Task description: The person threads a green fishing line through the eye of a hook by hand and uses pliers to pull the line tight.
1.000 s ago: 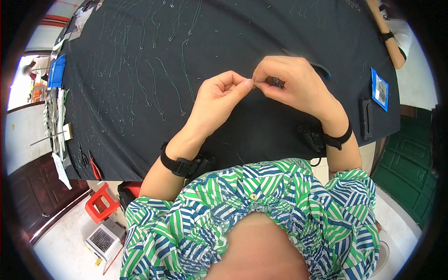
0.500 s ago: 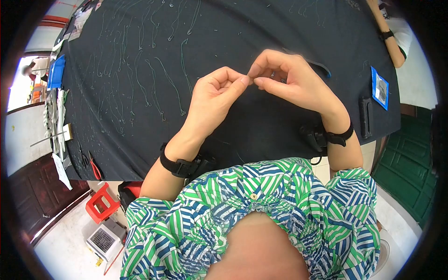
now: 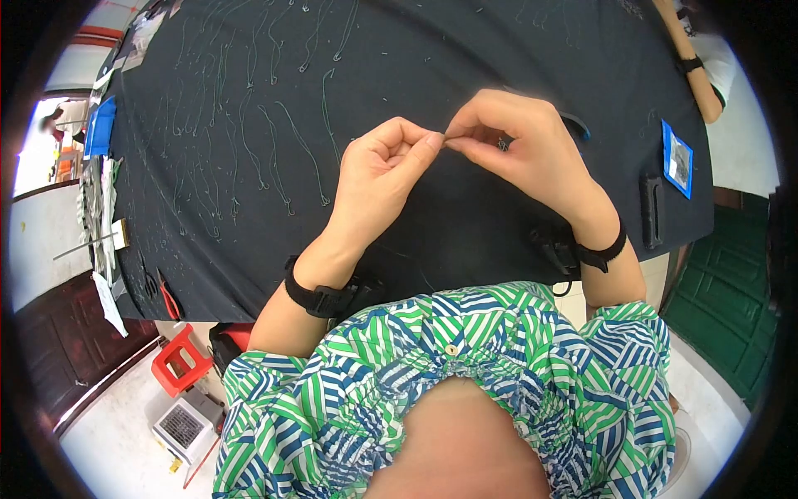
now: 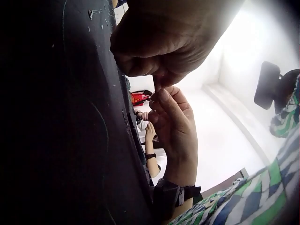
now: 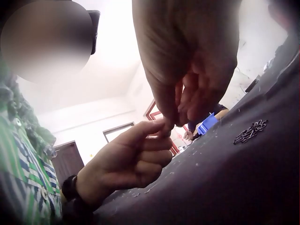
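Left hand (image 3: 378, 179) and right hand (image 3: 532, 150), thumb and forefinger of each closed to a pinch, tips meeting above the black cloth (image 3: 465, 237). Between the fingertips sits a tiny item (image 3: 445, 140), too small for an onlooker to identify. Just beyond, on the cloth partly screened by the right hand, lies a pile of small metal pieces (image 5: 251, 132). Left and far: looped green threads (image 3: 297, 137). Right: a blue packet (image 3: 681, 160), with a dark case (image 3: 652, 209) nearer. Near left: red-handled pliers (image 3: 169, 298).

A red stool (image 3: 199, 360) stands left on pale floor (image 3: 108, 426), a green door (image 3: 725, 279) right.
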{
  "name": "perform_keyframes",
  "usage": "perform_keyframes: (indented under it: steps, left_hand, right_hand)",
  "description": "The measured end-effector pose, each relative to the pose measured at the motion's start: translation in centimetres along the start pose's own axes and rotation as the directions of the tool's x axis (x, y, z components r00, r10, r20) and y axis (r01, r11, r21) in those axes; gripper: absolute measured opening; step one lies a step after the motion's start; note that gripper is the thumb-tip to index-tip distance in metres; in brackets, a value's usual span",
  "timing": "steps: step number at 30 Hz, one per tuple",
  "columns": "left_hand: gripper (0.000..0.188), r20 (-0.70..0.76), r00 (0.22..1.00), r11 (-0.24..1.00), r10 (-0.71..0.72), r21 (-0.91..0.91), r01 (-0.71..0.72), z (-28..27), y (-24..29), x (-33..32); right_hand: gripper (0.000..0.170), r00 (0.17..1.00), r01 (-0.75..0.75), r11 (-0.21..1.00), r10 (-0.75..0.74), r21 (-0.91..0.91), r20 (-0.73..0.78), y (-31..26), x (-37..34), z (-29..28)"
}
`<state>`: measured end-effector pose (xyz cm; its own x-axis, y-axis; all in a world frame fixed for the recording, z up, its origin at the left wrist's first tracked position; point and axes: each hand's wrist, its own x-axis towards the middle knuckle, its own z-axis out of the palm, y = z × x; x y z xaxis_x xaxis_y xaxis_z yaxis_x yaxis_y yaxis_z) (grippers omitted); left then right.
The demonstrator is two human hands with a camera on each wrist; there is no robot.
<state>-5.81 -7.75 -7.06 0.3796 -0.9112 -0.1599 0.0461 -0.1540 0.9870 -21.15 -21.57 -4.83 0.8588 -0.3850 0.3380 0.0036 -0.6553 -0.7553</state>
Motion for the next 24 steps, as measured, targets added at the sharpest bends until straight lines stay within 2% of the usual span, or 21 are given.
perform_keyframes:
  steps: [6, 12, 24]
  left_hand:
    - [0.018, 0.011, 1.0, 1.0, -0.006, -0.014, 0.006, -0.09, 0.23, -0.08]
    - [0.018, 0.039, 0.997, 0.995, -0.064, -0.067, 0.067, -0.09, 0.59, -0.15]
    - [0.013, 0.069, 0.995, 0.978, -0.078, -0.186, 0.09, -0.32, 0.44, -0.16]
  right_hand:
    - [0.009, 0.996, 0.091, 0.989, -0.093, -0.12, -0.013, 0.06, 0.04, 0.04]
    - [0.009, 0.997, 0.076, 0.993, -0.075, -0.094, 0.017, 0.08, 0.01, -0.22]
    - [0.013, 0.995, 0.105, 0.99, -0.105, -0.096, 0.005, 0.01, 0.08, -0.08]
